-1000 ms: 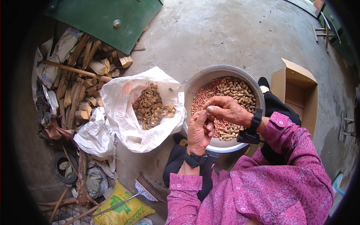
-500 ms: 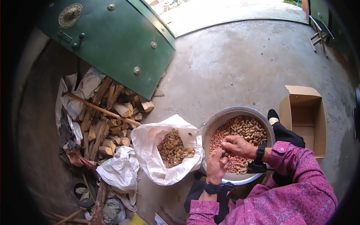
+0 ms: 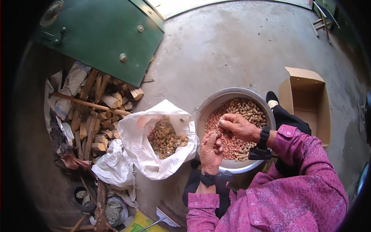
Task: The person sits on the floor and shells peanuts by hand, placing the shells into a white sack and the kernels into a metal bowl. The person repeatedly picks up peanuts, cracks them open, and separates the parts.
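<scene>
My left hand (image 3: pixel 211 152) is over the left side of a metal basin (image 3: pixel 227 92), pinching a small peanut (image 3: pixel 218 134) between thumb and fingertips. Close beside it, my right hand (image 3: pixel 240 127) is closed, thumb against bent fingers; whatever it holds is hidden. Under the hands the basin carries reddish shelled kernels (image 3: pixel 228 150) on the left and unshelled peanuts (image 3: pixel 247 109) on the far right side. Left of the basin stands an open white woven sack (image 3: pixel 133 127) with brown empty shells (image 3: pixel 165 140) inside.
An open cardboard box (image 3: pixel 308 96) lies right of the basin, by my dark shoe (image 3: pixel 272 97). Split firewood (image 3: pixel 92 125) is piled at left below a green metal door (image 3: pixel 104 38). A tyre (image 3: pixel 83 199) and crumpled white sacking (image 3: pixel 116 164) lie nearer.
The view has shifted, so the scene sits higher and further left. My hands have parted slightly at the fingertips, and a peanut now shows in the left one.
</scene>
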### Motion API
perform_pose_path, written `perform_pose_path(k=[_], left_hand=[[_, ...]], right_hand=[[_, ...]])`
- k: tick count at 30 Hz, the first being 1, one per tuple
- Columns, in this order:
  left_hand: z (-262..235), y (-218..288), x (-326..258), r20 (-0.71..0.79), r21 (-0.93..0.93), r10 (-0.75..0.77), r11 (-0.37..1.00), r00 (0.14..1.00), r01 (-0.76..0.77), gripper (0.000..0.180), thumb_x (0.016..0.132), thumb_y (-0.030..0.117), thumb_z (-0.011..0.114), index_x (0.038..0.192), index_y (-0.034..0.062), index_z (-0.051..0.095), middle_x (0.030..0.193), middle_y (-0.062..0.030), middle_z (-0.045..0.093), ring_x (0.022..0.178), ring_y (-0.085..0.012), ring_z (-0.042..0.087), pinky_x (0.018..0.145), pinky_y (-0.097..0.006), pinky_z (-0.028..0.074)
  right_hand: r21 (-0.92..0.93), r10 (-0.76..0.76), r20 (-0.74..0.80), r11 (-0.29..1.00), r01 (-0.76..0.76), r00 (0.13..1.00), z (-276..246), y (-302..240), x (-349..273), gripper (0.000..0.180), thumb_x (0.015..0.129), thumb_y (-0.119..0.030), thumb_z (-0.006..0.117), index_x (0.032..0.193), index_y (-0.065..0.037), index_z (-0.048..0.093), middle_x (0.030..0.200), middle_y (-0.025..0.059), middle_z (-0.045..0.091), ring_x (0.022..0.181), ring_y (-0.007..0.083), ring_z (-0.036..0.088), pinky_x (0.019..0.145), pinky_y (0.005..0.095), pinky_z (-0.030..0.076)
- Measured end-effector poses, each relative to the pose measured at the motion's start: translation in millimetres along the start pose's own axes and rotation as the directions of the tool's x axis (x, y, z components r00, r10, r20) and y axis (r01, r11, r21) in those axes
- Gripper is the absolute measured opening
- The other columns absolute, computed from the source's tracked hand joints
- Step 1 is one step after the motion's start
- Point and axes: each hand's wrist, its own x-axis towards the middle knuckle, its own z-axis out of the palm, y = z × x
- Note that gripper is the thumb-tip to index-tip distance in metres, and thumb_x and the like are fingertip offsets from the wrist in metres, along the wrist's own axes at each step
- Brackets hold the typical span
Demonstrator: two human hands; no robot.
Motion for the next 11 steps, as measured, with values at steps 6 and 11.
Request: perform_pose_path(k=[6, 11], left_hand=[[8, 3, -5, -0.045, 0.057, -0.020, 0.998, 0.999, 0.023, 0.015, 0.087, 0.012, 0.058, 0.097, 0.0014, 0.058, 0.081, -0.0060, 0.062, 0.062, -0.0084, 0.051, 0.048, -0.020, 0.041], [8, 3, -6, -0.029, 0.079, -0.031, 0.996, 0.999, 0.033, 0.016, 0.086, 0.014, 0.058, 0.097, 0.0015, 0.057, 0.080, -0.0049, 0.062, 0.062, -0.0074, 0.051, 0.048, -0.019, 0.041]], right_hand=[[-0.122, -0.053, 0.061, 0.991, 0.060, 0.997, 6, -6, -7, 0.030, 0.094, -0.027, 0.045, 0.078, -0.002, 0.052, 0.065, -0.0023, 0.046, 0.060, 0.0061, 0.042, 0.052, 0.0233, 0.036], [-0.162, -0.068, 0.086, 0.983, 0.081, 0.994, 7, -6, -9, 0.031, 0.094, -0.027, 0.045, 0.078, -0.002, 0.052, 0.066, -0.0016, 0.047, 0.062, 0.0063, 0.042, 0.054, 0.0241, 0.037]])
